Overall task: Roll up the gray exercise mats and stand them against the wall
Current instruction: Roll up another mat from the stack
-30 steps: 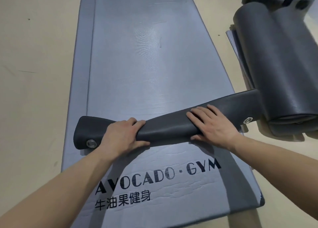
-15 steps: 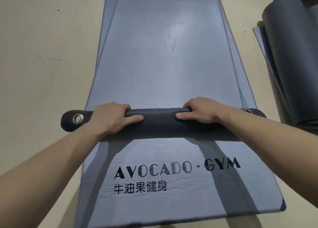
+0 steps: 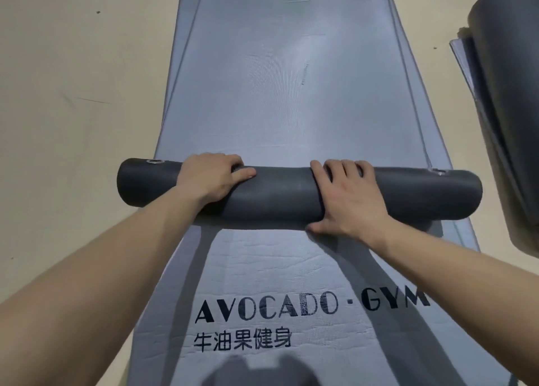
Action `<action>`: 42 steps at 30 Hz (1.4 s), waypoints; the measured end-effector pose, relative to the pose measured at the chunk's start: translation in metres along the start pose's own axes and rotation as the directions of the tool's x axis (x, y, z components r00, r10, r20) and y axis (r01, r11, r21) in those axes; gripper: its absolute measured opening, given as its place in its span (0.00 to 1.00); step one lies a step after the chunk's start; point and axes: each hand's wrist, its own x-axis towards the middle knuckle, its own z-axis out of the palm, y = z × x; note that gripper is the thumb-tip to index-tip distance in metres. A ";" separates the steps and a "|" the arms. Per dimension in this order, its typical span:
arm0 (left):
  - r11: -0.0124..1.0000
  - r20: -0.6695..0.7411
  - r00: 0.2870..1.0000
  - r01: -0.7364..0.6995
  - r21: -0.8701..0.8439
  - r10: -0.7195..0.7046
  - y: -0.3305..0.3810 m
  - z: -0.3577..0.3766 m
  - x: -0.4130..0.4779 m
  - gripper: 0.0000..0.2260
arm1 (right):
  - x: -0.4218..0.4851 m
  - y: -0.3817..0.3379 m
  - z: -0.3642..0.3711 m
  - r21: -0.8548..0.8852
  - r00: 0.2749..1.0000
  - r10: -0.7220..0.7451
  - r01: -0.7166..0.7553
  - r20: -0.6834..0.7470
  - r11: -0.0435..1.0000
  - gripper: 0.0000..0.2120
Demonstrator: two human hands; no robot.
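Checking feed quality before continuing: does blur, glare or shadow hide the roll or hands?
Head view: roll, left hand and right hand sharp, no glare; arm shadows fall on the logo mat below the roll, not on it; wide-angle bows the mat edges; dark shape at bottom edge is blurred.

1. The beige floor carries everything and shows faint scuffs on its left side.
2. A stack of gray mats lies flat along it, with lower edges showing at both sides. The top mat is partly rolled.
3. At the right edge, dark rolled mats lie on a flat gray sheet.
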 end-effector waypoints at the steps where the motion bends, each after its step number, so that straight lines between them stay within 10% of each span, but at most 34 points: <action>1: 1.000 -0.099 0.995 0.006 0.002 -0.006 0.002 0.003 0.001 0.24 | 0.012 0.004 -0.004 0.003 0.999 -0.020 0.020 0.039 1.000 0.56; 6: 0.990 -0.443 0.886 -0.138 0.026 0.135 0.024 0.020 -0.025 0.31 | 0.057 0.025 -0.013 0.224 0.963 -0.080 0.022 0.256 0.974 0.58; 10: 0.954 -0.274 0.923 -0.218 0.206 0.270 0.006 0.035 -0.033 0.49 | 0.057 0.028 -0.004 0.284 0.974 -0.083 0.019 0.213 0.959 0.60; 18: 0.951 -0.143 0.945 -0.272 0.144 0.293 0.005 0.012 -0.002 0.45 | 0.015 0.008 0.009 0.066 0.998 0.011 -0.007 -0.062 0.998 0.52; 23: 0.968 -0.033 0.968 -0.247 0.052 0.249 0.014 -0.012 -0.004 0.38 | 0.033 0.015 -0.028 0.145 0.992 0.014 -0.032 0.126 0.989 0.37; 29: 0.963 0.412 0.871 -0.230 -0.137 0.267 0.027 -0.031 -0.013 0.31 | 0.011 0.029 -0.057 0.308 0.856 -0.086 -0.088 0.510 0.947 0.35; 36: 0.950 0.452 0.850 -0.155 -0.272 0.269 0.030 -0.035 -0.011 0.30 | -0.029 -0.005 -0.013 0.018 0.999 0.038 -0.039 0.022 0.999 0.47; 39: 0.959 0.288 0.922 -0.208 -0.194 0.258 0.031 -0.034 -0.017 0.39 | -0.006 0.006 -0.031 0.086 0.989 0.001 -0.014 0.147 0.996 0.42; 42: 0.925 -0.175 0.914 -0.338 0.174 0.366 0.041 -0.012 -0.030 0.45 | 0.034 0.029 -0.064 0.269 0.934 -0.069 -0.030 0.351 0.963 0.41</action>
